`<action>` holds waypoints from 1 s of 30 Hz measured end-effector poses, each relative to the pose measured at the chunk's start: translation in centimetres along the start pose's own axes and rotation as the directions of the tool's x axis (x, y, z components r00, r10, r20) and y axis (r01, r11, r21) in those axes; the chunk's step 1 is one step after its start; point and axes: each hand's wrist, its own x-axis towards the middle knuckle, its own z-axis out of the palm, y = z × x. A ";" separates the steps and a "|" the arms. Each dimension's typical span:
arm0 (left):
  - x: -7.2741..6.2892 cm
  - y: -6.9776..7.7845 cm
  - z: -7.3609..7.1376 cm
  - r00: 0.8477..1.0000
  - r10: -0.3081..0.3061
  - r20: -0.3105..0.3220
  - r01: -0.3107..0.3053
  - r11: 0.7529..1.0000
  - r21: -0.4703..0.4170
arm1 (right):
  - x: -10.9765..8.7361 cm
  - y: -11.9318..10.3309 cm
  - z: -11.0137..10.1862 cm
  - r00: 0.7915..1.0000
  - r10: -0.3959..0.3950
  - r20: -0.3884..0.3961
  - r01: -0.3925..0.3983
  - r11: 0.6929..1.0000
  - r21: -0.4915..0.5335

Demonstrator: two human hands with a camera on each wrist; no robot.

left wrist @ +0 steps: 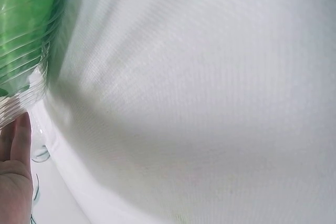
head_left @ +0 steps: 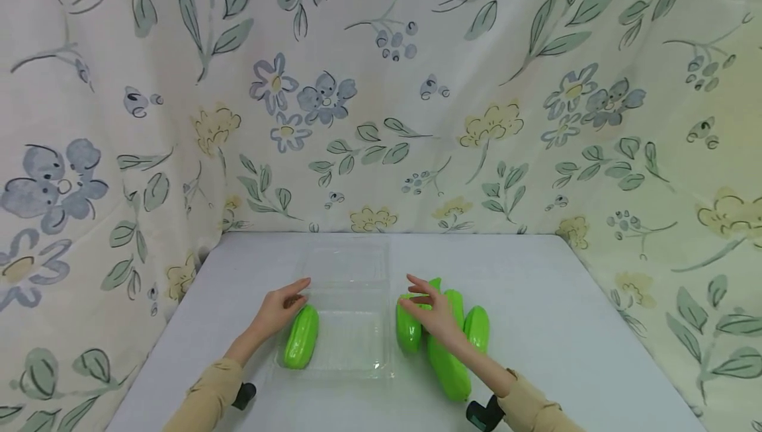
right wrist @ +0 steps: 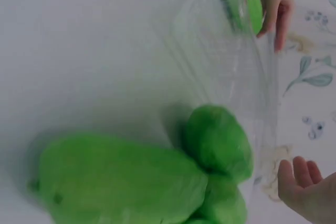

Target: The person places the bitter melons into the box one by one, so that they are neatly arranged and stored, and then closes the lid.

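A glossy green, squash-like vegetable (head_left: 301,339) lies lengthwise along the left side of a clear plastic box (head_left: 354,346). At the far end of this vegetable is my left hand (head_left: 280,309), its thumb and fingers apart beside the box's left wall; whether it touches the box cannot be made out. My right hand (head_left: 437,319), fingers loosely extended, hovers over several more green vegetables right of the box and holds nothing. Among them are a short one (head_left: 408,331), a long one (head_left: 450,372) and another (head_left: 477,327) at the right. The right hand partly covers this group.
The box's transparent lid (head_left: 345,263) lies opened out toward the back. All of it stands on a white table (head_left: 536,352). Floral cloth (head_left: 381,174) hangs behind the table and along both sides. Dark wrist devices show at both sleeves.
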 end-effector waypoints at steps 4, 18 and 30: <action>0.1 0.1 0.0 1.000 0.003 -0.002 -0.003 1.000 -0.005 | -0.2 0.6 -1.9 0.998 -0.032 -0.048 0.029 0.998 -0.057; 0.0 0.0 0.0 0.999 0.037 0.007 -0.037 0.999 -0.023 | -0.6 2.3 -6.0 0.996 0.014 -0.090 -0.035 0.970 -0.240; 0.0 0.1 0.0 1.000 0.008 0.013 -0.008 1.000 -0.020 | 0.1 2.9 -9.9 0.977 0.159 -0.145 -0.192 0.946 -0.260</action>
